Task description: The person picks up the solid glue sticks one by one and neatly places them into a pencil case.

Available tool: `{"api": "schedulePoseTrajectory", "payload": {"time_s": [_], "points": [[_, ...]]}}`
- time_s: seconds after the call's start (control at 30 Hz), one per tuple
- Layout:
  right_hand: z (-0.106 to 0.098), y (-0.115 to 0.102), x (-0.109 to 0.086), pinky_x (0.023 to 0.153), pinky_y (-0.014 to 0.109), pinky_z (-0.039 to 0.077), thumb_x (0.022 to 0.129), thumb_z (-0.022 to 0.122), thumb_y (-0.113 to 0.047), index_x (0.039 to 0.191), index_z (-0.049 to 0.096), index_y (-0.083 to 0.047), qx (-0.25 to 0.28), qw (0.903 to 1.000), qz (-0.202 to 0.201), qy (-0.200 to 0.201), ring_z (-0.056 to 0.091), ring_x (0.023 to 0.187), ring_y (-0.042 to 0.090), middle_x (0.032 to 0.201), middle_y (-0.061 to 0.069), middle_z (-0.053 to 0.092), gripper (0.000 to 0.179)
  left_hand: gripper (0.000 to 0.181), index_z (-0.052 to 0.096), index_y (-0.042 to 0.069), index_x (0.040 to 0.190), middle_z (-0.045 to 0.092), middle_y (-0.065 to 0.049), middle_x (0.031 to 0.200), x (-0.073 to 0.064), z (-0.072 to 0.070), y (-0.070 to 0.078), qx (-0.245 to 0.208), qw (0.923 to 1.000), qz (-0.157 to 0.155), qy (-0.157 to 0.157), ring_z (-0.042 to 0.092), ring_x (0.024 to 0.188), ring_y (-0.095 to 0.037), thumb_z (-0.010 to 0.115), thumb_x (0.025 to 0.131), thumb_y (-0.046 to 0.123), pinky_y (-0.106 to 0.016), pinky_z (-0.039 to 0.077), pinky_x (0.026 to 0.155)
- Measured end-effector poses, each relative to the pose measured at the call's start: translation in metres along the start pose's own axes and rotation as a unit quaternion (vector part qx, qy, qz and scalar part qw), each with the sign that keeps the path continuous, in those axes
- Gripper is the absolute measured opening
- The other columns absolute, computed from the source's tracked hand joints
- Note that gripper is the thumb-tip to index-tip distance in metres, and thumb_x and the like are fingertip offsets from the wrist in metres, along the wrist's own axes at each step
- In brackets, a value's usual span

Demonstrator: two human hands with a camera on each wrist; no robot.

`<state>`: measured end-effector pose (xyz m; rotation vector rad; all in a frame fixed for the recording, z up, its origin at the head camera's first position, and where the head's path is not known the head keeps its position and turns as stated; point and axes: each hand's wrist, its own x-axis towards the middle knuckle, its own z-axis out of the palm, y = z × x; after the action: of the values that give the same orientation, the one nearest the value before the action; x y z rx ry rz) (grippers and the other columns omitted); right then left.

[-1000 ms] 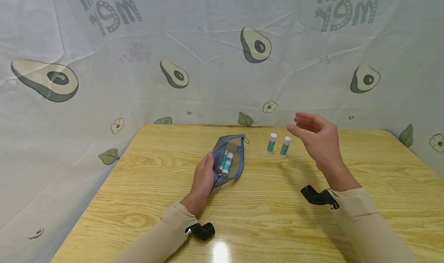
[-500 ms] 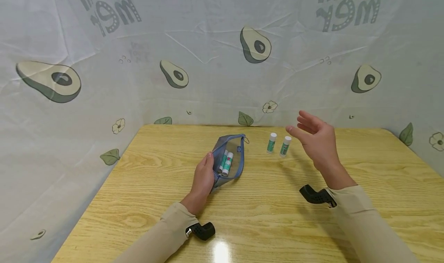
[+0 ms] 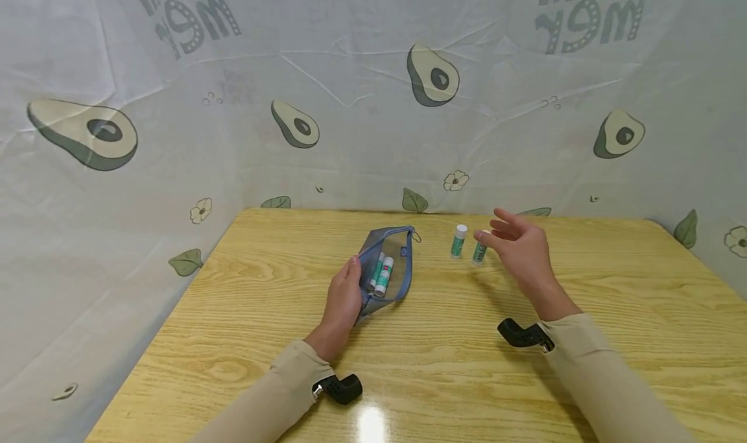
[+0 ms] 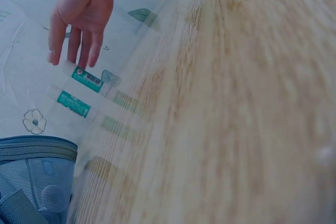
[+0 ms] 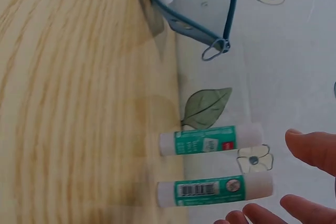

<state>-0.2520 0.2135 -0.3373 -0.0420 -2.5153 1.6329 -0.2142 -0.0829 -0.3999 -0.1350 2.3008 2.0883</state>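
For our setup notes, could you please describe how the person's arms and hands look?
The left hand and right hand are ungloved. The left sleeve and right sleeve are plain beige. The left wrist camera and right wrist camera are black and bent, with silvery fittings.

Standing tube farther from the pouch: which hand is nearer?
Right. The right hand is at the top of that tube; contact unclear. The left hand grips the pouch, off to the left, beyond the other standing tube.
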Motion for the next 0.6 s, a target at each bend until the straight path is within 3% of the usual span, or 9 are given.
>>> {"api": "schedulePoseTrajectory", "payload": {"time_s": [0.1,0.23,0.4,0.6], "points": [[0.002,0.009,0.003,0.109,0.048,0.045,0.092,0.070,-0.038,0.155,0.035,-0.015,0.007,0.9999,0.014,-0.004,0.047,0.137,0.032,0.150,0.017,0.047,0.075,0.062,0.033,0.011,0.155,0.030,-0.007,0.162,0.000,0.000,0.000,0.008,1.0000,0.002,0.005,0.021,0.152,-0.027,0.027,0.107,0.050,-0.048,0.019,0.125],[0.004,0.018,0.005,0.102,0.038,0.052,0.093,0.069,-0.037,0.151,0.042,-0.012,0.004,0.9994,0.033,-0.003,0.059,0.118,0.019,0.141,0.017,0.054,0.069,0.061,0.034,0.010,0.154,0.030,-0.007,0.162,0.001,0.000,0.000,0.014,0.9999,0.003,0.010,0.021,0.152,-0.027,0.027,0.108,0.048,-0.048,0.019,0.125],[0.006,0.024,0.005,0.092,0.026,0.057,0.094,0.069,-0.031,0.144,0.050,-0.008,-0.013,0.9992,0.037,-0.003,0.061,0.105,0.008,0.135,0.018,0.059,0.059,0.061,0.032,0.008,0.155,0.029,-0.007,0.162,0.001,0.000,-0.001,0.007,0.9999,0.006,0.006,0.020,0.152,-0.027,0.027,0.108,0.047,-0.047,0.019,0.125],[0.007,0.027,0.004,0.082,0.024,0.058,0.094,0.068,-0.030,0.134,0.057,-0.004,-0.036,0.9981,0.050,0.001,0.060,0.093,0.003,0.129,0.016,0.062,0.049,0.062,0.031,0.007,0.155,0.028,-0.008,0.162,0.002,0.000,-0.001,0.004,1.0000,0.006,0.003,0.020,0.153,-0.028,0.027,0.108,0.047,-0.048,0.018,0.125]]}}
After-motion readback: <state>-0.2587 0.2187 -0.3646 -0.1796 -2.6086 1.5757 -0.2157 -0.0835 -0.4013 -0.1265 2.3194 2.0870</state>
